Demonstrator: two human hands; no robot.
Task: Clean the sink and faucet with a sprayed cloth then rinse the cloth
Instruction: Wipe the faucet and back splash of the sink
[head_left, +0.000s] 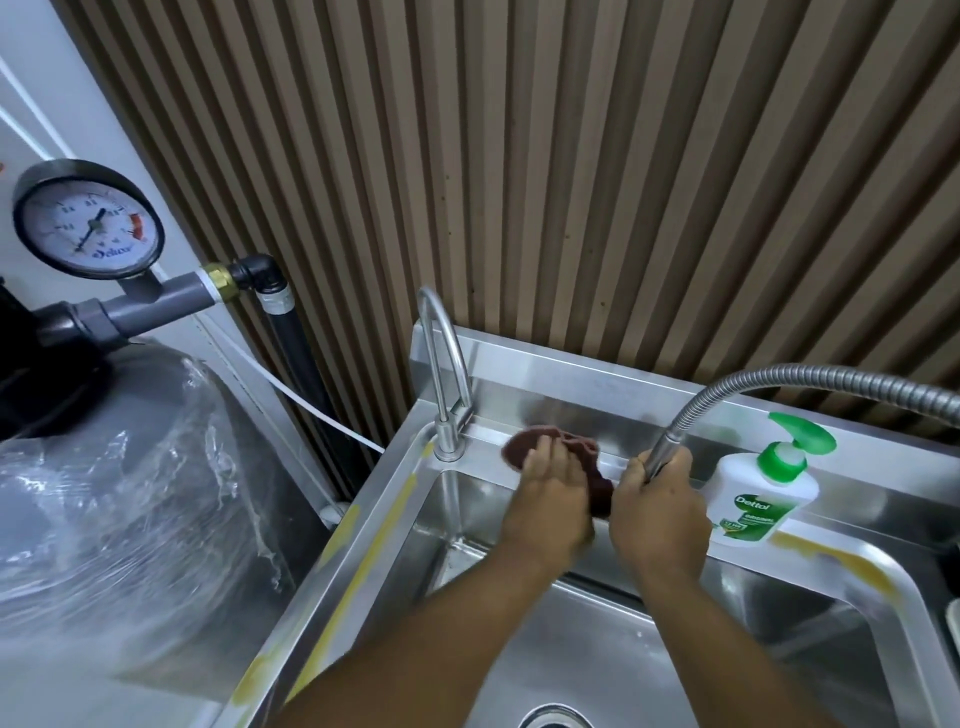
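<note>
Left hand (550, 499) pressed cloth (524, 447) flat on sink (400, 483) ledge just ahead, to scrub there, we judged; right hand (660, 512), close beside, clamped on hose (691, 421), likely lifting it clear. Bottle (758, 499) right of it.

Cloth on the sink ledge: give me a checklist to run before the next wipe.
1. Hold on cloth: left hand presses it on the back ledge of the sink: ok.
2. Control of flexible hose: right hand grips it: ok.
3. Reach to faucet: it stands just left of the cloth: ok.
4. Path rightward: soap bottle stands on the ledge beside the right hand: not ok.
5. Spray on cloth: cannot tell.
</note>
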